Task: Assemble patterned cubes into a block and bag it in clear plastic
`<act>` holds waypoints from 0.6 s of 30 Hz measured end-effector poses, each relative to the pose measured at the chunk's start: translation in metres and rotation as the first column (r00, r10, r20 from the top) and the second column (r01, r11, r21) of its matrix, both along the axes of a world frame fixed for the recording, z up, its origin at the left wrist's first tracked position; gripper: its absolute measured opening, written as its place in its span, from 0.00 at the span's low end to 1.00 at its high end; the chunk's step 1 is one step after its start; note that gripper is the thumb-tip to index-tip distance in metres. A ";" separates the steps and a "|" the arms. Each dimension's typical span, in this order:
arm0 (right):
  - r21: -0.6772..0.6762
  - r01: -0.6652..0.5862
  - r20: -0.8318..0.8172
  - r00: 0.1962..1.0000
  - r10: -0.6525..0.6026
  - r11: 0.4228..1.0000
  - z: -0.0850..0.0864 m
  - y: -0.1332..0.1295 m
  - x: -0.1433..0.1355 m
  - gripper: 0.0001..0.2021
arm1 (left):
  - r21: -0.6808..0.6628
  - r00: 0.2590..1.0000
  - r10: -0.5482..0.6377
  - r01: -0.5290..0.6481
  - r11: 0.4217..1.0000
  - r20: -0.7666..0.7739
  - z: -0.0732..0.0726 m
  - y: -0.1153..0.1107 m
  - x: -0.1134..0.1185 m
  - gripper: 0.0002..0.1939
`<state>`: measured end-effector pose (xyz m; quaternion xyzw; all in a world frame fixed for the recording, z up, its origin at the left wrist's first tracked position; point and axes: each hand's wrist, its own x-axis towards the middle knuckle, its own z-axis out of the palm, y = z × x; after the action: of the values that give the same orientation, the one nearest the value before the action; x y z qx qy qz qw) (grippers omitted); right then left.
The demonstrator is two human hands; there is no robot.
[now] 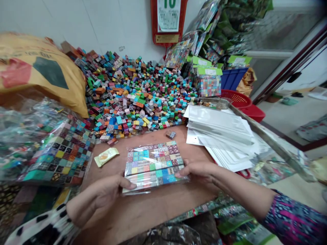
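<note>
A clear plastic packet of patterned mosaic blocks (153, 160) lies across the middle of my view, held at both sides just over the brown table. My left hand (108, 190) grips its near left corner, thumb on top. On the right edge, my right hand (198, 170) pinches the packet between thumb and fingers. The undersides of both hands' fingers are hidden. Beyond the packet sits one loose block (170, 134). To its left lies a small cream and yellow wrapped sachet (106, 157).
A large heap of loose coloured blocks (138, 98) leans against the wall. Filled packets (58, 153) and a yellow sack (41, 75) stand at left. White sheets (222, 129) lie at right, near red baskets (235, 98) and a blue bin (232, 78). A calendar (168, 20) hangs behind.
</note>
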<state>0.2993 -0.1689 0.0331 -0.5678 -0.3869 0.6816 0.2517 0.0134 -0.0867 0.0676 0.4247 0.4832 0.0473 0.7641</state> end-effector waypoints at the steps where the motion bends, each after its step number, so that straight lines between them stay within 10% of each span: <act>1: -0.026 0.024 -0.003 1.000 -0.024 0.999 0.002 0.001 -0.001 0.28 | 0.014 0.999 0.005 -0.004 1.000 -0.037 -0.001 0.002 -0.001 0.33; 8: 0.523 -0.068 0.267 0.960 -0.087 0.850 -0.011 -0.030 -0.009 0.31 | 0.366 0.999 -0.027 0.015 0.931 0.027 -0.041 -0.014 -0.024 0.39; 15: 0.649 -0.300 0.745 0.436 -0.505 0.699 -0.052 -0.064 -0.030 0.48 | 0.809 0.924 0.104 0.263 0.526 -0.368 -0.060 -0.041 -0.029 0.22; 18: 0.690 -0.455 0.723 0.402 -0.562 0.563 -0.061 -0.060 -0.036 0.42 | 0.791 0.863 0.112 0.390 0.472 -0.492 -0.060 -0.045 -0.030 0.16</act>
<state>0.2629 -0.2289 -0.0277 -0.6643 -0.7023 -0.0258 0.2547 -0.0168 -0.1317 0.0075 0.7887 0.5262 0.1142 0.2968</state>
